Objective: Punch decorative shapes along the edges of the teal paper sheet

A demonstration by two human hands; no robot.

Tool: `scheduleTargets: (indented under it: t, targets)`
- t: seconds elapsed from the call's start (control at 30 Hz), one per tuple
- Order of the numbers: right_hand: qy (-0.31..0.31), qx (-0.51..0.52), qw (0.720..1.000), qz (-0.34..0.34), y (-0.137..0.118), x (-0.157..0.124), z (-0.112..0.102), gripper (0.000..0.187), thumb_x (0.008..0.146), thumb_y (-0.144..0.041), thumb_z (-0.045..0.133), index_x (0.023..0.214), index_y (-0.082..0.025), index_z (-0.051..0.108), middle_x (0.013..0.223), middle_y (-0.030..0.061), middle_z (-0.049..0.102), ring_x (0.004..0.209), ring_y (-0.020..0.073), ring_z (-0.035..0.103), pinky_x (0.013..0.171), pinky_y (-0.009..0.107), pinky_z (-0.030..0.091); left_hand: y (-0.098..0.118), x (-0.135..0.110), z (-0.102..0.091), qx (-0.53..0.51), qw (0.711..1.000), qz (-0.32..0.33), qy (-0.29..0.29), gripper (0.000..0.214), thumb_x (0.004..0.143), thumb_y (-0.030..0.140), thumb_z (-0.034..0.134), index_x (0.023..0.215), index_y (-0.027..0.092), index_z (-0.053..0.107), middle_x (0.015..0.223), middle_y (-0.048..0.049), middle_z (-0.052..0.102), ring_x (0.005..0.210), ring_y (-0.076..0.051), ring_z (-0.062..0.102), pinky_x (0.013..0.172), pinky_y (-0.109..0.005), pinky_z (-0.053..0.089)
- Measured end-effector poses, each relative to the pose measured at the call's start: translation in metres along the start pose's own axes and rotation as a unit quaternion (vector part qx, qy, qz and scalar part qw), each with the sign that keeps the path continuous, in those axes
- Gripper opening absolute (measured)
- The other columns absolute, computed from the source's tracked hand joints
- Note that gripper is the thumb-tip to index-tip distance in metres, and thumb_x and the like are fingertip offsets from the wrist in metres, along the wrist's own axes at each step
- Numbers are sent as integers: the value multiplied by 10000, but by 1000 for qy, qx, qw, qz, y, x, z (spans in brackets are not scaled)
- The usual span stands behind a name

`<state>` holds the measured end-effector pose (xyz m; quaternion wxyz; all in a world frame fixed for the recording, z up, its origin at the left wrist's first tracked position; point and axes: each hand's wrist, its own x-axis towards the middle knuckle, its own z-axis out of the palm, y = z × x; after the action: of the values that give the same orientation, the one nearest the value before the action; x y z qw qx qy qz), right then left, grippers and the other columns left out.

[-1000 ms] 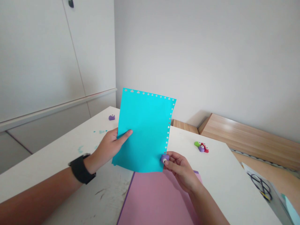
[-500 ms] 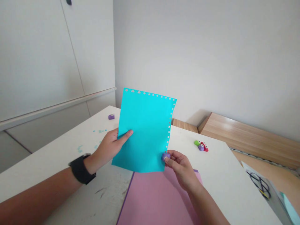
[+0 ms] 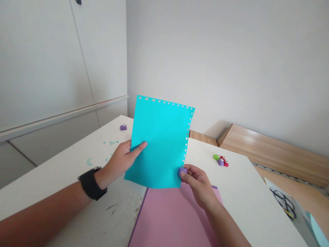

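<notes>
A bright turquoise sheet of paper is held up above the table, with small punched shapes along its top and right edges. My left hand grips its left edge, thumb across the front and the other fingers hidden behind. In my right hand is a small purple craft punch, pinched between thumb and fingers. The punch sits on the paper's right edge near the bottom corner, just below the row of holes. Underneath lies a pink sheet with a purple border.
Several green, purple and red punches cluster on the white table at right. Another purple punch stands at the far left, near scattered turquoise cut-outs. Beyond the right edge are a wooden unit and a dark cable.
The view has shifted very slightly, so the paper and my left hand appear a little further right and up. Both hands keep their hold, and the punch stays at the same edge.
</notes>
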<state>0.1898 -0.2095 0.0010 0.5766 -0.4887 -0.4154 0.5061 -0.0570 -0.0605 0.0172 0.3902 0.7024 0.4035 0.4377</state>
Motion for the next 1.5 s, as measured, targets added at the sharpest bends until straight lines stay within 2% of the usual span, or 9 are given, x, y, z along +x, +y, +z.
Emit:
scheduleTargets:
  t: [0.2, 0.4, 0.6, 0.77, 0.83, 0.93, 1.1, 1.33, 1.5]
  targets:
    - [-28, 30, 998, 46, -2, 0, -4, 327, 755, -376, 802, 1012, -194, 710, 941, 46, 697, 832, 168, 604, 824, 342, 480, 1, 0, 1, -15, 1000, -10, 0, 473, 846, 603, 562, 1066, 217, 725, 1096, -58, 761, 1035, -354, 675, 893, -461, 554]
    - [-14, 95, 993, 63, -10, 1, -14, 390, 793, -396, 765, 1124, -214, 667, 1006, 64, 704, 848, 173, 644, 797, 325, 502, 2, 1, 1, -76, 997, -33, -1, 469, 831, 585, 596, 1126, 241, 711, 1154, -37, 742, 1048, -347, 680, 883, -462, 568]
    - [56, 153, 984, 66, -7, 10, -39, 357, 828, -439, 711, 1072, -181, 676, 989, 81, 720, 828, 182, 689, 781, 315, 538, 0, 2, 1, -145, 988, -52, -16, 457, 831, 563, 630, 1154, 246, 694, 1263, -46, 689, 1122, -330, 655, 950, -466, 545]
    - [101, 131, 983, 76, 2, 14, -57, 331, 748, -349, 816, 999, -169, 697, 1008, 64, 717, 890, 163, 698, 823, 257, 553, 5, 2, -1, -184, 982, -50, -12, 521, 835, 583, 617, 1214, 228, 667, 1285, -81, 671, 1165, -328, 635, 989, -488, 520]
    - [105, 103, 986, 83, 4, 15, -62, 340, 711, -322, 846, 974, -162, 703, 1007, 62, 712, 913, 169, 694, 816, 252, 558, 6, 4, -3, -185, 982, -46, -12, 582, 850, 599, 587, 1280, 209, 623, 1304, -103, 655, 1186, -328, 621, 987, -495, 521]
    - [132, 33, 987, 87, 9, 17, -68, 362, 707, -364, 841, 976, -160, 711, 976, 61, 705, 835, 161, 683, 675, 237, 552, 4, 7, -8, -171, 985, -38, -3, 642, 877, 604, 539, 1357, 177, 554, 1348, -129, 618, 1209, -318, 607, 979, -477, 531]
    - [148, -159, 974, 59, 15, 31, -70, 363, 699, -442, 803, 897, -145, 733, 688, 7, 641, 564, 109, 525, 478, 221, 367, -11, 13, -13, -207, 977, -45, 32, 616, 832, 573, 630, 1298, 171, 603, 1348, -123, 620, 1203, -309, 612, 997, -438, 521]
    - [126, -425, 895, -49, 21, 68, -41, 289, 667, -370, 762, 888, -198, 691, 848, 22, 714, 666, 151, 570, 636, 266, 408, -33, 19, -10, -295, 950, -66, 80, 557, 742, 474, 768, 1203, 175, 678, 1287, -126, 666, 1146, -326, 643, 997, -455, 505]
    - [135, -500, 853, -61, 27, 84, -28, 225, 675, -306, 726, 869, -214, 656, 878, 12, 711, 723, 161, 592, 656, 253, 398, -34, 20, -12, -296, 950, -70, 77, 532, 746, 466, 766, 1183, 173, 685, 1265, -127, 679, 1134, -318, 650, 994, -464, 501]
